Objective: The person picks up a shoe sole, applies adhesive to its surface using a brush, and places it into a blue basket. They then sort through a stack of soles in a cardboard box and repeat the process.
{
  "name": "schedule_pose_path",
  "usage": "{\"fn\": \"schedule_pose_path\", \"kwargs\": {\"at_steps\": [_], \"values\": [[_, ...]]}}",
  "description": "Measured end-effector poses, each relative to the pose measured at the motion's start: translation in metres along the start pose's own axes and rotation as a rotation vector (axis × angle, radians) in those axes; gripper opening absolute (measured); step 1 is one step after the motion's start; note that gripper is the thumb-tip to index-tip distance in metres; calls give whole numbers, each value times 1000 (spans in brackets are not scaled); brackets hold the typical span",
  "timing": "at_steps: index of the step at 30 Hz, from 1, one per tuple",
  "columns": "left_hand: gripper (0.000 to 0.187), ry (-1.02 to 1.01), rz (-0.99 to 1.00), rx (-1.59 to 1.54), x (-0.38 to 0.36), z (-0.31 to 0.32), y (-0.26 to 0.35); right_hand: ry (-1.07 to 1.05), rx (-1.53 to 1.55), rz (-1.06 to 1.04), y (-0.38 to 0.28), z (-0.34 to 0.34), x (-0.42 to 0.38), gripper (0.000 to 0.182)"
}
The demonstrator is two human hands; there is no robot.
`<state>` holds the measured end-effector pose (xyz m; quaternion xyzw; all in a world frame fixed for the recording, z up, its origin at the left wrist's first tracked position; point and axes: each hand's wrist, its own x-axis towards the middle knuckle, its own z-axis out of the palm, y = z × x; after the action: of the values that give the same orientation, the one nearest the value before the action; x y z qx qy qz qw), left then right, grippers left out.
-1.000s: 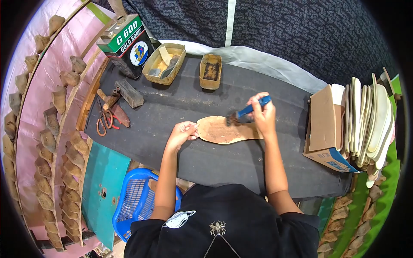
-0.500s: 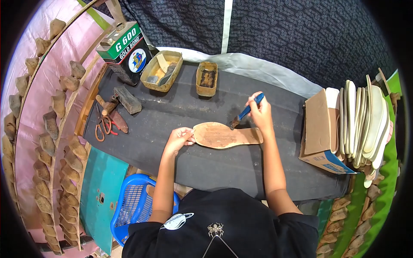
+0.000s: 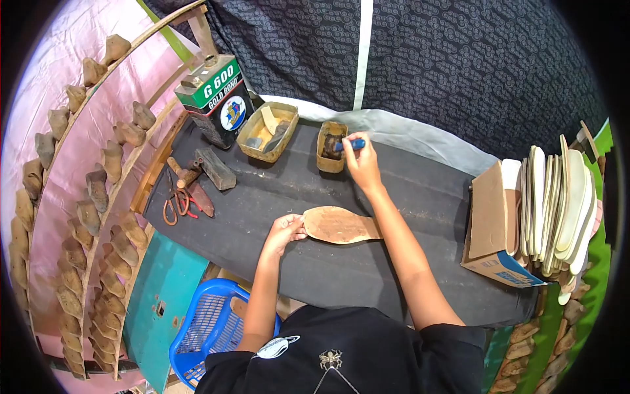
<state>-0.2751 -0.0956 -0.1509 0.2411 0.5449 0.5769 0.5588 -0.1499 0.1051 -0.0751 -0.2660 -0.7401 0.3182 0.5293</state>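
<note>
My left hand (image 3: 286,232) pinches the wide end of a tan shoe insole (image 3: 338,225) lying flat on the dark work table. The insole's narrow end is partly hidden behind my right forearm. My right hand (image 3: 363,163) grips a blue-handled brush (image 3: 355,144), its bristles down inside a small glue-stained container (image 3: 331,164). To the left of that stands a larger yellowish tub (image 3: 293,134) with scraps and flat pieces in it.
A Gold Bond can (image 3: 220,105) stands at the back left, near scissors (image 3: 176,205), a hammer (image 3: 184,173) and a dark block (image 3: 215,169). At right, a cardboard box (image 3: 489,213) holds stacked pale insoles (image 3: 558,197). Below the table edge sits a blue basket (image 3: 216,328); wooden shoe lasts (image 3: 95,190) line racks.
My right hand has carried the brush from beside the insole up and left into the small container. My left hand still holds the insole. The camera view has shifted slightly.
</note>
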Motion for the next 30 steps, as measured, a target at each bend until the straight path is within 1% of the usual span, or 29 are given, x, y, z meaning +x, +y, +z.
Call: {"fn": "schedule_pose_path", "kwargs": {"at_steps": [2, 5, 6, 8, 9, 10, 12, 13, 14, 16, 17, 18, 20, 21, 22, 24, 26, 27, 30], "values": [[20, 0, 1, 0, 1, -1, -1, -7, 0, -39, 0, 3, 0, 19], [20, 2, -10, -9, 0, 0, 0, -62, -8, 53, -2, -2, -1, 19], [20, 3, -9, -11, 0, 0, -1, -64, -8, 52, 1, -2, 0, 19], [20, 2, 7, -16, 0, 0, -1, 113, 156, -121, 10, -2, 1, 18], [20, 2, 6, -17, 0, 0, -2, 152, 217, -122, 6, -4, 1, 16], [20, 2, 8, -14, 0, 0, -1, 151, 215, -120, 2, -7, 2, 16], [20, -1, 6, -10, 0, 0, -2, 109, 282, -17, -7, -13, 2, 14], [20, -3, 10, -10, 0, 0, -2, 21, 259, 121, -13, -18, 2, 13], [20, -5, 15, -9, 0, -1, -2, 25, 258, 124, -12, -18, 0, 13], [19, -4, 10, -2, 1, -1, 0, 210, 409, -104, -13, -17, -4, 13], [19, 0, 2, 1, 0, 0, -1, 241, 495, -103, -13, -20, -7, 15], [19, 2, -8, -1, -1, 0, -2, 282, 584, -39, -18, -25, -11, 14], [19, -8, 19, -3, -1, 0, -1, 290, 693, 95, -28, -42, -24, 12], [19, -4, 16, -3, -1, 0, -1, 306, 697, 135, -36, -49, -31, 9], [19, -8, 10, -4, -1, 1, -1, 275, 685, 115, -37, -58, -42, 8], [18, 1, 13, 8, -1, 1, 0, 181, 537, 128, -48, -73, -68, 8], [18, -15, 4, 8, 1, 0, 0, 70, 466, -31, -41, -77, -94, 8], [18, -17, 11, 6, 1, 0, -1, 42, 438, 8, -47, -79, -105, 7], [17, -25, 8, 14, 1, -1, -2, -44, 205, -73, -50, -86, -125, 7]]}}
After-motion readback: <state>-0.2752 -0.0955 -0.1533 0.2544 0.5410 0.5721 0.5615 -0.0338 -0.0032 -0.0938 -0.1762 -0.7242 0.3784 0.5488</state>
